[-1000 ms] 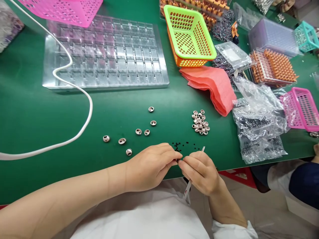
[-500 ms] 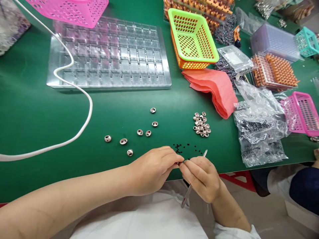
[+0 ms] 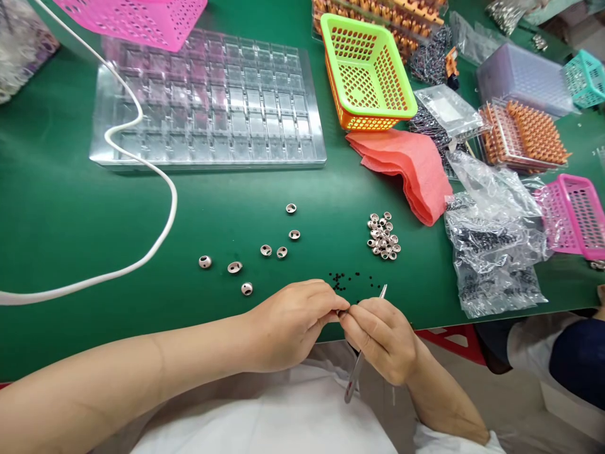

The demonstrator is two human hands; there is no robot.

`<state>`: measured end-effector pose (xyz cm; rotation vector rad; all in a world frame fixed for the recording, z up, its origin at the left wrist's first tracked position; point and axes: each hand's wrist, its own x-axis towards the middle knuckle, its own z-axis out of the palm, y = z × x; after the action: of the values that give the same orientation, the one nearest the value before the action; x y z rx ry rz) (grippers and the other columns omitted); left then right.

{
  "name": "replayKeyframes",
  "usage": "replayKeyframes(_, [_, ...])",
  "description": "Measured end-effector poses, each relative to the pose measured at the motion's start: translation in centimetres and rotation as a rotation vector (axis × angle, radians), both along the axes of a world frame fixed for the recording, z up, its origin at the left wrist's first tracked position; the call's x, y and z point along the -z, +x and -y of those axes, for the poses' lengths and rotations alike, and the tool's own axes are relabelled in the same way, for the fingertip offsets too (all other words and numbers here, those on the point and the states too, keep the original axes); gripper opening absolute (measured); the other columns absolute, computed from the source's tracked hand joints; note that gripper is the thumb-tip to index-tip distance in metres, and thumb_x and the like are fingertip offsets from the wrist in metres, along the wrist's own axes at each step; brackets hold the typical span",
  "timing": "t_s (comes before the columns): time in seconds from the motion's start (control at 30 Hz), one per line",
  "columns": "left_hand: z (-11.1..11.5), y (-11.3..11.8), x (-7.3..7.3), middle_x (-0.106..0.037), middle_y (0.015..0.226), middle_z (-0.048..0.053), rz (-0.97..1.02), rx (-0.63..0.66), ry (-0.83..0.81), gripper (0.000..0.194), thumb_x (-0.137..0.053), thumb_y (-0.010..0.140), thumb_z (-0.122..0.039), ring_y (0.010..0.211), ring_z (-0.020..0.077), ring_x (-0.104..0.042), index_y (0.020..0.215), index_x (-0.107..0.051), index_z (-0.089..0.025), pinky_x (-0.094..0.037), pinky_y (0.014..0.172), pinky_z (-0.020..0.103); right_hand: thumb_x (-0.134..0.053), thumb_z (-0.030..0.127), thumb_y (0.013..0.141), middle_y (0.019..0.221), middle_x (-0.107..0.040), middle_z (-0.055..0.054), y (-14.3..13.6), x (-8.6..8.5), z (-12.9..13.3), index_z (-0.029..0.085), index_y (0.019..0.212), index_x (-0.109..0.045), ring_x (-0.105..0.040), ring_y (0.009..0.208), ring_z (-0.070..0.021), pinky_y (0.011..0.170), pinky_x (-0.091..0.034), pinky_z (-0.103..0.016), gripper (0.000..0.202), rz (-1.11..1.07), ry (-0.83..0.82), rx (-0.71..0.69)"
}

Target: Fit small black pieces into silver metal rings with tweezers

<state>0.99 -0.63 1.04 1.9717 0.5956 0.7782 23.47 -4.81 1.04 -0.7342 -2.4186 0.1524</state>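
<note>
My left hand [image 3: 293, 328] is closed in a pinch, its fingertips meeting those of my right hand above the table's front edge. A tiny part sits between the fingertips, almost wholly hidden, so its kind cannot be made out. Held slantwise in my right hand [image 3: 382, 339] are metal tweezers [image 3: 352, 382], tip up past the knuckles and blunt end down. Just beyond the fingers lie tiny black discs [image 3: 338, 282]. A cluster of small silvery metal shells with holes [image 3: 382, 237] lies farther right. Several more such shells [image 3: 234, 268] are spread out to the left.
A clear compartment tray [image 3: 212, 157] lies at the back under a pink basket [image 3: 174, 31]. A white cable [image 3: 163, 236] crosses the left side. At right are a green basket [image 3: 410, 104], red cloth [image 3: 416, 170] and plastic bags [image 3: 496, 265]. Another person sits at far right.
The tweezers have tilted slightly, their tip shifting left in my right hand. Both hands stay pressed together at the fingertips. The view has shifted very slightly.
</note>
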Motion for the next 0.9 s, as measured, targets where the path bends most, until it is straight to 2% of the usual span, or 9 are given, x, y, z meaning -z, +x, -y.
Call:
replayKeyframes(0.2, [-0.1,0.0,0.0,-0.074,0.085,0.006,-0.028,-0.001,-0.014,0.021,-0.047,0.1,-0.006,0.073,0.0165,-0.064,0.108,-0.065,-0.014,-0.056,0.069,0.027,-0.05,0.005,0.092,0.098,-0.067,-0.015,0.0,0.0,-0.4,0.006,0.11,-0.068,-0.062,0.084,-0.0219,0.06,-0.052,-0.035,0.025,0.015,-0.014,-0.039])
replayKeyframes(0.33, [-0.3,0.0,0.2,-0.074,0.084,0.005,-0.048,-0.018,-0.064,0.022,-0.048,0.099,-0.007,0.072,0.0159,-0.066,0.105,-0.067,-0.014,-0.056,0.069,0.027,-0.052,0.005,0.093,0.094,-0.068,-0.013,-0.1,0.6,-0.6,0.006,0.112,-0.066,-0.061,0.081,-0.0213,0.061,-0.053,-0.035,0.024,0.007,-0.033,-0.026])
replayKeyframes(0.47, [-0.7,-0.1,0.1,-0.074,0.087,0.005,-0.069,-0.031,-0.185,0.021,-0.051,0.098,-0.009,0.074,0.0145,-0.068,0.104,-0.07,-0.015,-0.057,0.068,0.024,-0.059,0.004,0.092,0.091,-0.069,-0.011,-0.3,1.2,-0.6,0.007,0.116,-0.064,-0.062,0.081,-0.0201,0.066,-0.056,-0.035,0.025,-0.046,-0.091,0.041])
replayKeyframes(0.63, [-1.0,0.0,-0.2,-0.073,0.088,0.004,-0.013,-0.019,-0.355,0.02,-0.054,0.098,-0.011,0.07,0.0116,-0.068,0.106,-0.072,-0.014,-0.057,0.064,0.02,-0.065,0.002,0.09,0.087,-0.07,-0.005,-0.7,1.0,-0.1,0.016,0.117,-0.063,-0.063,0.074,-0.0148,0.066,-0.056,-0.029,0.031,-0.287,-0.191,0.188])
replayKeyframes(0.77, [-1.0,0.0,-0.3,-0.073,0.087,0.005,0.014,-0.019,-0.377,0.02,-0.054,0.097,-0.011,0.068,0.0109,-0.068,0.104,-0.073,-0.012,-0.058,0.063,0.019,-0.068,0.002,0.089,0.087,-0.07,-0.004,-0.7,0.7,0.4,0.018,0.117,-0.065,-0.065,0.074,-0.015,0.067,-0.057,-0.03,0.032,-0.35,-0.218,0.263])
replayKeyframes(0.9, [-1.0,0.0,-0.1,-0.073,0.087,0.005,0.03,-0.015,-0.353,0.02,-0.053,0.097,-0.011,0.068,0.0108,-0.068,0.105,-0.072,-0.013,-0.057,0.062,0.018,-0.066,0.004,0.09,0.087,-0.072,-0.004,-0.5,0.7,0.5,0.019,0.121,-0.064,-0.066,0.074,-0.0155,0.067,-0.058,-0.03,0.035,-0.313,-0.203,0.242])
